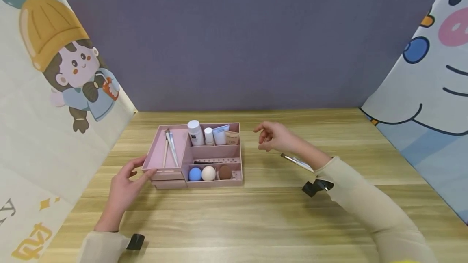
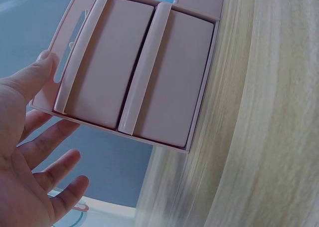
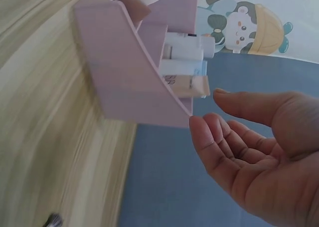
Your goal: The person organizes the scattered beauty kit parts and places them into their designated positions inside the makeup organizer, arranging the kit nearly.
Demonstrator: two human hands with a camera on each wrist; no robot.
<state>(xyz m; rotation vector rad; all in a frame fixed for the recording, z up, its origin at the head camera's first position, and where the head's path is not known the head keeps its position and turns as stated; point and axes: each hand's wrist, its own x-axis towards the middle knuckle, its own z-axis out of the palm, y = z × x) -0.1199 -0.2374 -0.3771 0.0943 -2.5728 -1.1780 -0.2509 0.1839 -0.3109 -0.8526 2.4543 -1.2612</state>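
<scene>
A pink makeup organizer [image 1: 186,175] stands on the wooden table, left of the middle. My left hand [image 1: 126,188] grips its front left corner, the thumb at the top of the front face and the index finger along the side. Two shut drawers [image 2: 107,62] show below the thumb. Makeup brushes [image 1: 171,147] lie in the left top tray. White bottles [image 1: 195,134] and tubes [image 1: 220,135] stand in the back compartment; three makeup sponges [image 1: 208,173] sit in the front one. My right hand [image 1: 276,136], loosely curled and holding nothing, hovers right of the organizer.
Loose brushes [image 1: 297,161] lie on the table [image 1: 278,222] beneath the right forearm, which partly hides them. A dark grey panel [image 1: 234,44] rises at the back. Cartoon-printed sheets flank the table on the left [image 1: 22,133] and right [image 1: 420,104].
</scene>
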